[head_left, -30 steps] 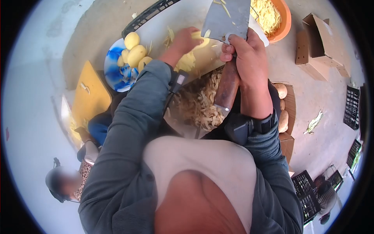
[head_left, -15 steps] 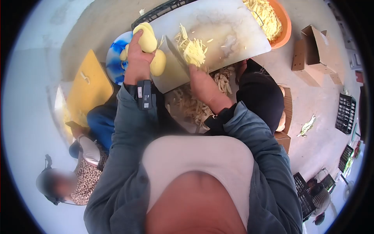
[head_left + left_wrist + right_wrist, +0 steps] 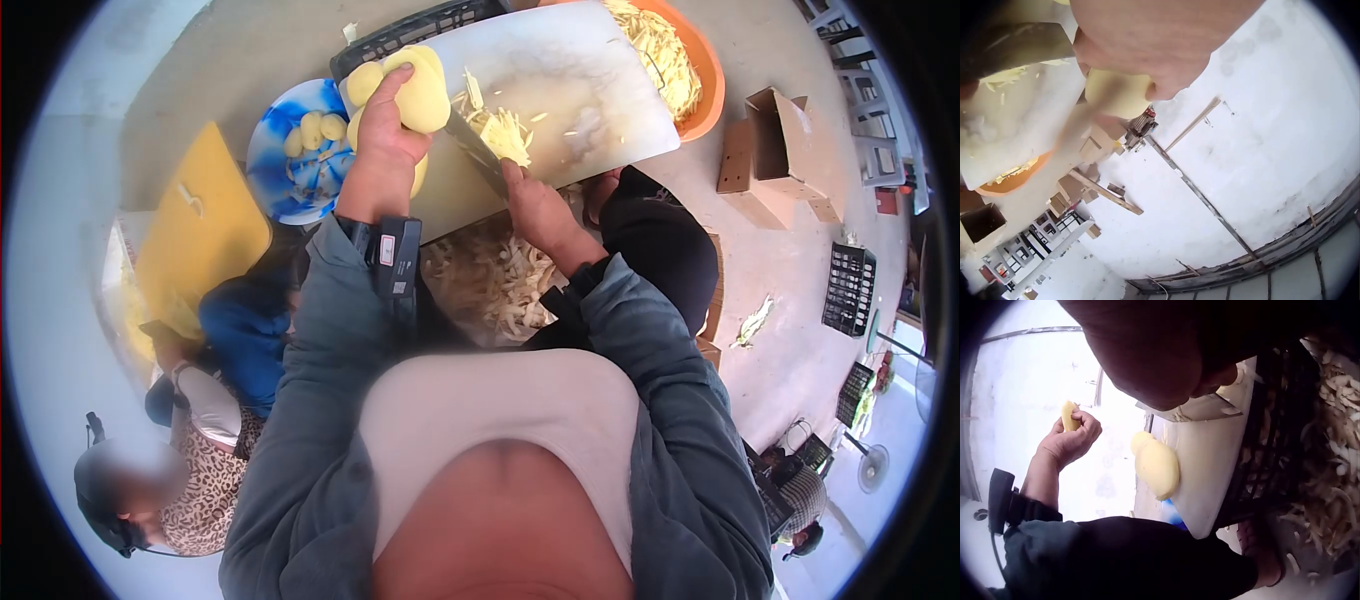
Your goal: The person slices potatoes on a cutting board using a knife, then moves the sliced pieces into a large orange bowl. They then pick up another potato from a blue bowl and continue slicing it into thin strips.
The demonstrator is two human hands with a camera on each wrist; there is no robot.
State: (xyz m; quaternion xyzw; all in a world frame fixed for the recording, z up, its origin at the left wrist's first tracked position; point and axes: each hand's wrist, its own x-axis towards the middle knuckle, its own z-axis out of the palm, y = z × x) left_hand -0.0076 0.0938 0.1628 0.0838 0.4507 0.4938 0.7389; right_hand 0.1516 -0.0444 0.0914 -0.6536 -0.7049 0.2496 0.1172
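A white cutting board [image 3: 600, 90] is seen at 12 o'clock in the head view, with an orange basin [image 3: 712, 70] of cut strips at 1 o'clock and a blue plate [image 3: 275, 180] at 10 o'clock. The left hand [image 3: 385, 150] is curled round a peeled potato [image 3: 422, 92], held raised over the board's 9 o'clock edge. The right hand [image 3: 535, 205] is closed round the knife [image 3: 478, 148] handle, with the blade low over the board. The potato is judged firm, fairly light, wet and slippery, and best gripped round its broad middle. A second potato [image 3: 1157, 465] on the board is shown whole only by the right wrist view. The plate's contents are shown only by the head view.
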